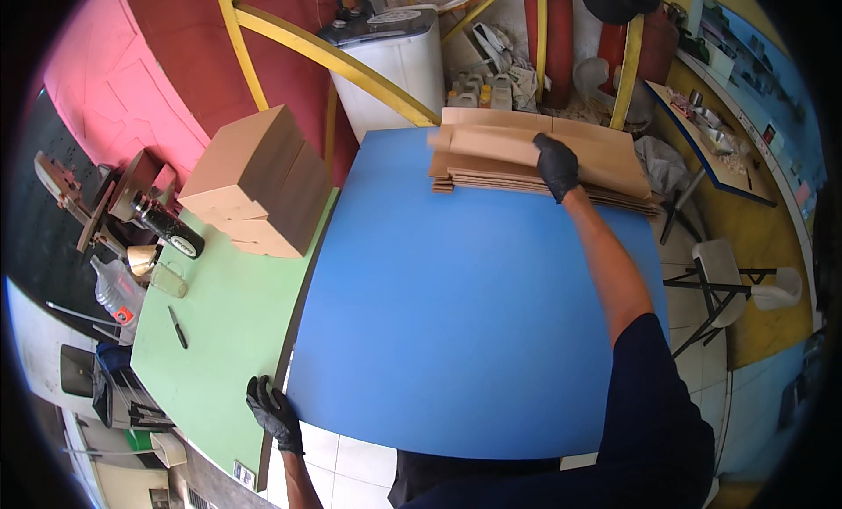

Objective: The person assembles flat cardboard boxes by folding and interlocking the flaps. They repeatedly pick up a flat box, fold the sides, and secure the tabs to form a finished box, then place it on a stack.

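My right hand [558, 167], in a black glove, reaches to the far side of the blue table [474, 307]. Its fingers are closed on the edge of a flattened cardboard box [491, 146], whose left end is blurred by motion. Beneath that sheet lies a stack of more folded brown cardboard [517, 182]. Also gloved in black, my left hand [274, 412] lies at the near right edge of the green table [210, 369], beside the blue table's corner. Its fingers are apart and it holds nothing.
Two closed cardboard boxes [263, 189] are stacked on the green table. Near them are a dark bottle [171, 228], a glass mug [169, 279], a clear plastic jug [116, 290] and a black pen-like item [178, 326]. A folding chair [719, 281] stands right; yellow bars [333, 61] cross behind.
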The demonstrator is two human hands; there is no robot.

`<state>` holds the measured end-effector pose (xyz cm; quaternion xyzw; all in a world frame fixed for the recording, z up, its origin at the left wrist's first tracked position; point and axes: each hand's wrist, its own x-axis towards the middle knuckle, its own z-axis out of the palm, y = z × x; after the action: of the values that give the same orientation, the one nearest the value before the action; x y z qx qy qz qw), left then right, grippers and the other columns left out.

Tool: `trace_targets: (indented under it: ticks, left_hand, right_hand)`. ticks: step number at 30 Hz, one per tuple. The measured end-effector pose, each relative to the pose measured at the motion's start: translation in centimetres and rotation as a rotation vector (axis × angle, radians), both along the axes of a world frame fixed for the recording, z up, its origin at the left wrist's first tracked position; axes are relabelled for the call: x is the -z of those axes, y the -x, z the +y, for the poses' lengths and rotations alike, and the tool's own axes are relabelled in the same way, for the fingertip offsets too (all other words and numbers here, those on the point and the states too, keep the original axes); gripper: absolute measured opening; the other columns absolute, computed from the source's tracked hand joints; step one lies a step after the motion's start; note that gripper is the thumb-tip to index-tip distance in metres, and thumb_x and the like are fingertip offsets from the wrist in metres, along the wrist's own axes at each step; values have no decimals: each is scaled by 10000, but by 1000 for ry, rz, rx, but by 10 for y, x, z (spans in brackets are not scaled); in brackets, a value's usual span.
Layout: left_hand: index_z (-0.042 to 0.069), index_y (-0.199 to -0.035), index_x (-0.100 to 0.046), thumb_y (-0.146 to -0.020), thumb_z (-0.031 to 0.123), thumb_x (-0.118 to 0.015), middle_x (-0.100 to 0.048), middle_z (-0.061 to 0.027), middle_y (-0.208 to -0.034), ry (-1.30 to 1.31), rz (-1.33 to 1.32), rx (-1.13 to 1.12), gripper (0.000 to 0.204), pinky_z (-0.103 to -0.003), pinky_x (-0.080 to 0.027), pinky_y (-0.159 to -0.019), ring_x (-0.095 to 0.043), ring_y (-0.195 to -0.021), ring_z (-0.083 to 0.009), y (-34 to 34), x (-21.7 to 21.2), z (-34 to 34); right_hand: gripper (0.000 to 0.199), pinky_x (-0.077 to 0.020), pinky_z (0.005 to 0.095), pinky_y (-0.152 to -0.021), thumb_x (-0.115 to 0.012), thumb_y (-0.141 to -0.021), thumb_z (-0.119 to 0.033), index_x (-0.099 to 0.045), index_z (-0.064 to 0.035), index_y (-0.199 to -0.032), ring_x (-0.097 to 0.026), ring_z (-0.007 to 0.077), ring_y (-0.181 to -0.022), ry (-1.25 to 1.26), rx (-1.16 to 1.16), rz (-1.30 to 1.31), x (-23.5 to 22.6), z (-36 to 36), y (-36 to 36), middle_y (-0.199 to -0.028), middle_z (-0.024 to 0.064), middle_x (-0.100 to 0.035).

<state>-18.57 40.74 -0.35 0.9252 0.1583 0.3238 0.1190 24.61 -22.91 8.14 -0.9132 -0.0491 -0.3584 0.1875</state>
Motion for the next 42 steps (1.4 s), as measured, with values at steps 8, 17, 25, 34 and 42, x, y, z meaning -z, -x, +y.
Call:
trace_targets:
  ticks: [8,17,25,34,42]
  left_hand:
    - [39,-1342,-608,-934,33,-610,-579,-202,-1353,234,-43,112,408,-490,-428,-1082,-548,-1273,-373,3,-18,-6]
    - [-34,-1335,-611,-986,90,-604,-691,-131,-1193,635,-71,253,371,-356,-491,-948,-620,-1031,-207,27,-49,7]
    - [-58,-1210,-690,-962,70,-614,-736,-135,-1144,615,51,484,289,-336,-532,-912,-674,-1005,-199,7,-98,-28]
    - [8,-1365,-622,-962,86,-693,-676,-125,-1287,726,67,781,417,-351,-560,-935,-679,-1087,-213,-23,-164,-132]
    - [42,-1504,-470,-895,253,-805,-651,-186,-1349,411,-117,1090,726,-392,-527,-1016,-640,-1196,-261,-49,-310,-261]
  right_hand:
    - [299,-552,439,-886,-578,-874,33,-722,-52,-1122,-696,381,-1014,14,-148,-482,-118,19,127,-1074,179,-726]
    - [326,-538,422,-921,-688,-967,-247,-672,-63,-1236,-692,331,-1050,-134,-85,38,-54,-44,372,-1121,151,-718]
    - [726,-519,461,-946,-869,-711,-489,-637,-47,-1237,-633,361,-1136,39,267,641,49,-122,330,-1147,173,-672]
    - [345,-521,456,-909,-723,-790,-64,-675,-56,-1132,-646,385,-1087,179,-228,-58,-30,-33,301,-1128,182,-691]
    - [282,-540,431,-893,-596,-946,-18,-647,-60,-1220,-679,363,-999,361,-340,-306,-214,38,370,-1079,165,-698]
